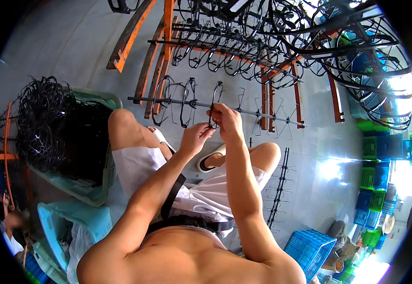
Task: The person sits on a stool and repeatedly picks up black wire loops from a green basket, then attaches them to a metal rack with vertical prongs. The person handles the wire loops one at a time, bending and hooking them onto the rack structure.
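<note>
Hands: two, both the person's own, raised together over the knees at a horizontal rod.
Left hand [195, 137]: fingers curled narrow, fingertips pinching the lower end of a black wire loop.
Right hand [227, 119]: closed around the same black wire loop [215, 102] near the rod, thumb and forefinger gripping it.
Wire loop in hand: one, upright, its top rising above the rod, just right of the loops already hung.
Rod [262, 115]: one long grey bar with small cross-pegs, running from left to right in front of the hands.
Loops on the rod: about three black ones [177, 102] left of the hands; the pegs to the right are bare.
Spare peg bar: one [278, 187], lying on the floor beside the right knee.
Basket [90, 189]: one pale green, at the person's left, heaped with tangled black wire pieces [49, 123], too many to count.
Rack behind: orange frame bars [161, 52] carrying rows of hung black loops, count not readable.
Crates: one blue [310, 248] at lower right, and a stack of green and blue ones [374, 180] at the far right.
In the way: the forearms cover the lap; the right hand hides where the loop meets the rod.
Other person: one, partly seen at lower left [11, 227].
</note>
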A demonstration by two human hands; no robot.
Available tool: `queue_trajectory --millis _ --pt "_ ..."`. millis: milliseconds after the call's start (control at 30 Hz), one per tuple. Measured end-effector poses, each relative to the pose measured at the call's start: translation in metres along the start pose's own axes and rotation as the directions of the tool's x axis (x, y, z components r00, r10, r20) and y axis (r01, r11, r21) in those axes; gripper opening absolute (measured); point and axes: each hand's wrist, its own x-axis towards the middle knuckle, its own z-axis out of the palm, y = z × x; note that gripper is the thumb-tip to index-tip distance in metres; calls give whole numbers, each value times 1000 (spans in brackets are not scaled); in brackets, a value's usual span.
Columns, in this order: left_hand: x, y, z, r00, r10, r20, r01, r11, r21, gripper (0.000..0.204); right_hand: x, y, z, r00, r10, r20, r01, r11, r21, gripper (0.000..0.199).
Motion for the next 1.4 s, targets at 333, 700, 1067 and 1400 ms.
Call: queue_trajectory --millis 333,700,1067,1400 --pt "-18 17 20 957 -54 -285 -23 965 -262 29 -3 4 8 996 -90 -13 89 993 -83 25" --pt "-141 -104 -296 720 -3 -694 559 595 578 39 -46 31 20 651 -743 156 612 393 -686 52" --pt "-185 -76 -344 801 -413 -433 422 903 -82 27 -100 89 207 520 26 854 746 473 -469 30" --pt "-206 39 -344 821 105 -561 123 927 353 15 -91 114 296 117 485 867 688 590 -423 35"
